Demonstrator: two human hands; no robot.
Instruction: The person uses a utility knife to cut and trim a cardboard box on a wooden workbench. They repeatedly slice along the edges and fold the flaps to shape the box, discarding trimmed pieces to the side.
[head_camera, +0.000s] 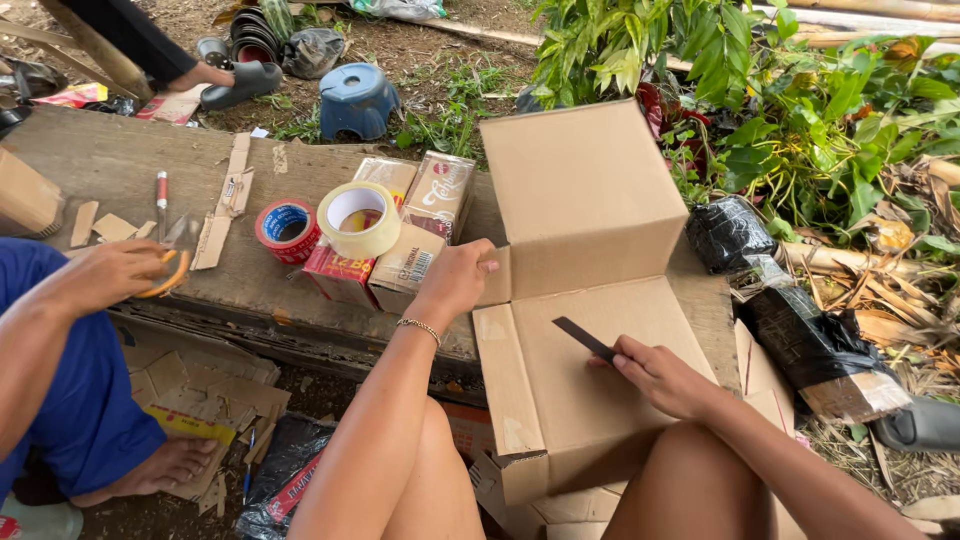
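Right hand (665, 378): closed around one end of a thin dark blade (584, 339), whose free end points up and left across the inner panel of the cardboard box (585, 300); hand resting on that panel.

Left hand (455, 280): fingers curled over the edge of the box's left side flap, gripping it; a thin bracelet (420, 327) at the wrist.

Cardboard box: plain brown, opened out and lying partly on the wooden plank (120, 160) and partly over the person's knees; one large panel stands upright at the back, another lies flat toward the camera, with narrow flaps down the left side.

Beside the left hand, on the plank: two flat printed cartons (415, 235), touching each other; a roll of clear packing tape (358, 218) standing on their near end; a red tape roll (288, 230) just left of it.

Further left on the plank: cardboard offcuts (225, 200) and a red-handled tool (161, 195).

A second person in blue (70, 400) sits at far left; that person's hand (115, 272) holds orange-handled scissors (170, 268).

Right of the box: bundles wrapped in black plastic (800, 335) among green plants (760, 90).

Behind the plank: blue plastic stool (357, 98) on the dirt.
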